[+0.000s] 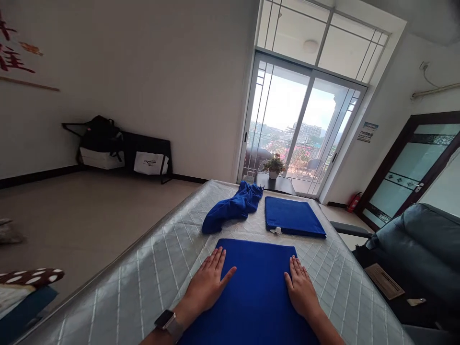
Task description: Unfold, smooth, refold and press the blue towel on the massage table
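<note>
A flat piece of blue fabric (257, 292) lies in front of me on a quilted mattress (154, 258); its near end runs out of the picture. On its left edge rests my left hand (210, 278), fingers stretched out and thumb spread inward. My right hand (299, 286) lies flat along the opposite edge, also with its fingers extended. Beyond them sits a neatly folded blue cloth (293, 215) with a white tag at its near side. To its left is a crumpled blue cloth (233, 206).
Past the mattress's far end, a potted plant (275, 165) stands on a small dark table (287, 184) before glass sliding doors (305, 115). A dark sofa (424, 244) flanks the right side. Bags (102, 143) sit on a black frame by the left wall.
</note>
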The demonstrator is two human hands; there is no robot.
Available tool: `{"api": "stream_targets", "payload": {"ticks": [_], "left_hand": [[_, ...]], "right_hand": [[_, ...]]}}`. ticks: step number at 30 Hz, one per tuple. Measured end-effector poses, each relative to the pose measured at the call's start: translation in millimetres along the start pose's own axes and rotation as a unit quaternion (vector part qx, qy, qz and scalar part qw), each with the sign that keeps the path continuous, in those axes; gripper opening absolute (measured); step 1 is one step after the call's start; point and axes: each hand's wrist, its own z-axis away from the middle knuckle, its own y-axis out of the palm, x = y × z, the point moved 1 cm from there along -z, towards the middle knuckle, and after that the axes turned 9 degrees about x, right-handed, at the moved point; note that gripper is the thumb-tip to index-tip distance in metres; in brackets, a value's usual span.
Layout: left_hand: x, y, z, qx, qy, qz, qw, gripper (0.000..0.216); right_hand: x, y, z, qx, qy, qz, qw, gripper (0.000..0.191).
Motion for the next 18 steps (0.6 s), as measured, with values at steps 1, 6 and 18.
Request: {"api": "stream_targets", "payload": {"ticks": [1, 6, 18], "left_hand": [[-1, -2, 1, 0.006, -0.003, 0.004, 1.0, 0.084], [-5, -5, 0, 0.005, -0.008, 0.013, 1.0, 0.085], [-5, -8, 1, 0.027, -0.008, -0.01, 1.0, 0.084]], "right_hand": [[1, -2, 1, 0.0, -0.001, 0.001, 1.0, 0.07], [4, -4, 17, 0.018, 0.0, 0.022, 1.0, 0.069], [7, 4, 44, 0.03, 0.001, -0.033, 0.999, 0.071]]}}
